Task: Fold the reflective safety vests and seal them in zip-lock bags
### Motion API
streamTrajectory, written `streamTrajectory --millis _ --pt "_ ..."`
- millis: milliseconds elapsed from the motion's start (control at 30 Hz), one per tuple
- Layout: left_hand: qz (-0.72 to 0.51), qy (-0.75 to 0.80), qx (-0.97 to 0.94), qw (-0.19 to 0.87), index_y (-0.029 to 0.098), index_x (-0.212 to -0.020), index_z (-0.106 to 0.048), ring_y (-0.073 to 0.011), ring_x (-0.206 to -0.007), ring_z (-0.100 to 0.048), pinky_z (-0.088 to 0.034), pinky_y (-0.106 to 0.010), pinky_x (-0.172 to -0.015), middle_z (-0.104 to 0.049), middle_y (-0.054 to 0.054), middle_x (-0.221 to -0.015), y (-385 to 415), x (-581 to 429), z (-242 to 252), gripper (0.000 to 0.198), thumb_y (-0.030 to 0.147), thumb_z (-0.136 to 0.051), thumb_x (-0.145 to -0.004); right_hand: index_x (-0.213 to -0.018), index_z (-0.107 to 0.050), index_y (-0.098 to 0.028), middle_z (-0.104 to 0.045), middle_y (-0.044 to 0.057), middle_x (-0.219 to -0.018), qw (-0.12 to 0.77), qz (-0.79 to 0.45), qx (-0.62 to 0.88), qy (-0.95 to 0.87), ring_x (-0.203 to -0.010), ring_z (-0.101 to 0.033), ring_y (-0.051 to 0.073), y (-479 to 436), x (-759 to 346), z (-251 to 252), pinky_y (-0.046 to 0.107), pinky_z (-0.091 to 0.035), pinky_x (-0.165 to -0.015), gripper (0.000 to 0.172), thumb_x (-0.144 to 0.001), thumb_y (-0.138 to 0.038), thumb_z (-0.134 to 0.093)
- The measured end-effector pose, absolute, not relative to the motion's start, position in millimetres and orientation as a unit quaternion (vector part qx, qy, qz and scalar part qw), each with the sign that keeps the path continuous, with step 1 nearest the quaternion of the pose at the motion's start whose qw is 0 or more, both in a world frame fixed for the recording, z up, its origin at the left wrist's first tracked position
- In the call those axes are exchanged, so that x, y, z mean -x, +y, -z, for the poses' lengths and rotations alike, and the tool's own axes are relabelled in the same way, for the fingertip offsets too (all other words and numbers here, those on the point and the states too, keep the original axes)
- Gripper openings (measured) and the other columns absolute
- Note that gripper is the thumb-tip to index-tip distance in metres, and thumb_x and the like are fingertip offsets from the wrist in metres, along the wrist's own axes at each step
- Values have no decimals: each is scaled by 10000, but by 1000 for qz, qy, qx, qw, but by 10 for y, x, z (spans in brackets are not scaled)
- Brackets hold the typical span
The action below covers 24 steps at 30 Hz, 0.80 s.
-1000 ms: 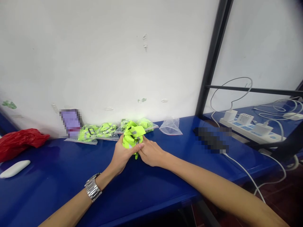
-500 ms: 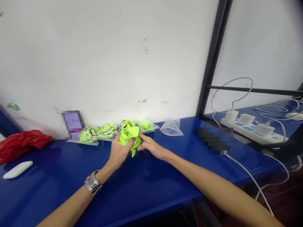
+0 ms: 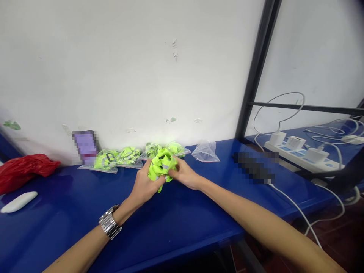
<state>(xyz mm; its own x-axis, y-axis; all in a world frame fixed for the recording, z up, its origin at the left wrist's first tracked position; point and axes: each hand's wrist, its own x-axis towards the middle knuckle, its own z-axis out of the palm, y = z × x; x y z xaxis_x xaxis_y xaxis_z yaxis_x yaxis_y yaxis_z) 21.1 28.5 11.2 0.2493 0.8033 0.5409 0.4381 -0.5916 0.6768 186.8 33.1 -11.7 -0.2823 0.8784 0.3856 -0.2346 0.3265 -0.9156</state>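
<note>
A crumpled neon-yellow cloth with grey bands (image 3: 162,165) is bunched between both hands above the blue table (image 3: 170,223). My left hand (image 3: 145,182) grips its left and lower side, thumb across the front. On its right side, my right hand (image 3: 184,173) has its fingers and thumb closed on the fabric. Behind it, along the wall, lie several clear bags with similar neon cloth inside, among them one at the left (image 3: 105,160) and one beside it (image 3: 129,156). A clear bag with no cloth in it (image 3: 206,151) lies to the right.
A red plastic bag (image 3: 27,170) and a white oval object (image 3: 18,202) are at the left. A blurred purple device (image 3: 86,146) leans on the wall. At the right are a dark blurred object (image 3: 253,167), a power strip with chargers (image 3: 301,153) and white cables.
My right hand has closed onto the neon cloth from its right side. The bundle has turned and looks more compact, and its raised flap is folded down.
</note>
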Motion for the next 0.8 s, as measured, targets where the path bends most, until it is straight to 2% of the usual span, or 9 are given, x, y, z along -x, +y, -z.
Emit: streamTrajectory --millis 67,133,300,433,500,567,633,700,800 --pt "-451 400 -772 202 214 -942 -559 -143 -574 -542 -402 -238 -557 -616 33 -691 269 -227 -134 308 227 -675 -657 -1118 -563 -174 -631 88 -1123 569 -476 273 -613 -1037 -597 241 336 -1816 157 373 -509 -895 606 -645 -471 -799" --pt "-448 401 -773 203 211 -928 -547 -136 -564 -528 -398 -233 -549 -598 41 -674 277 -226 -148 296 217 -666 -657 -1110 -567 -185 -624 80 -1142 576 -477 270 -607 -1060 -581 242 338 -1779 168 371 -504 -899 543 -656 -376 -796" --pt "-467 398 -758 222 183 -948 -547 -161 -685 -573 -450 -256 -628 -630 -7 -804 384 -151 -129 304 255 -660 -675 -1104 -554 -234 -640 23 -1028 532 -633 236 -510 -931 -607 195 294 -1809 41 354 -522 -834 596 -571 -218 -820" --pt "-499 414 -731 213 170 -941 -548 -171 -709 -587 -467 -274 -649 -637 -19 -826 439 -122 -112 308 280 -663 -678 -922 -615 -205 -650 2 -926 525 -704 222 -424 -839 -610 152 252 -1875 -51 383 -478 -922 295 -663 -271 -738" --pt "-510 415 -720 222 168 -950 -555 -179 -727 -600 -477 -285 -667 -648 -27 -842 445 -131 -110 317 293 -672 -683 -978 -633 -222 -655 21 -1031 523 -698 234 -431 -899 -617 172 255 -1874 -37 401 -453 -955 291 -755 -404 -672" --pt "-524 410 -705 247 168 -976 -565 -190 -765 -617 -490 -299 -703 -665 -42 -882 448 -146 -106 342 299 -684 -684 -1105 -609 -260 -626 31 -1166 527 -678 243 -450 -982 -611 199 272 -1844 10 416 -446 -958 391 -827 -533 -572" --pt "-539 406 -687 271 169 -989 -571 -194 -786 -626 -496 -307 -726 -674 -50 -906 450 -161 -99 358 298 -696 -679 -1196 -559 -280 -606 35 -1215 540 -649 251 -473 -1013 -606 218 292 -1798 66 418 -460 -934 455 -861 -583 -502" --pt "-550 412 -672 275 171 -971 -576 -188 -768 -624 -495 -305 -715 -674 -42 -885 451 -173 -87 348 287 -706 -670 -1226 -535 -261 -621 46 -1176 562 -579 273 -523 -989 -610 227 295 -1751 105 403 -484 -886 458 -899 -568 -442" --pt "-564 429 -659 252 171 -935 -585 -173 -722 -609 -484 -293 -680 -660 -15 -821 449 -195 -63 316 271 -713 -665 -1131 -590 -191 -653 65 -1032 584 -395 325 -630 -928 -606 231 248 -1701 113 376 -479 -856 439 -955 -516 -353"
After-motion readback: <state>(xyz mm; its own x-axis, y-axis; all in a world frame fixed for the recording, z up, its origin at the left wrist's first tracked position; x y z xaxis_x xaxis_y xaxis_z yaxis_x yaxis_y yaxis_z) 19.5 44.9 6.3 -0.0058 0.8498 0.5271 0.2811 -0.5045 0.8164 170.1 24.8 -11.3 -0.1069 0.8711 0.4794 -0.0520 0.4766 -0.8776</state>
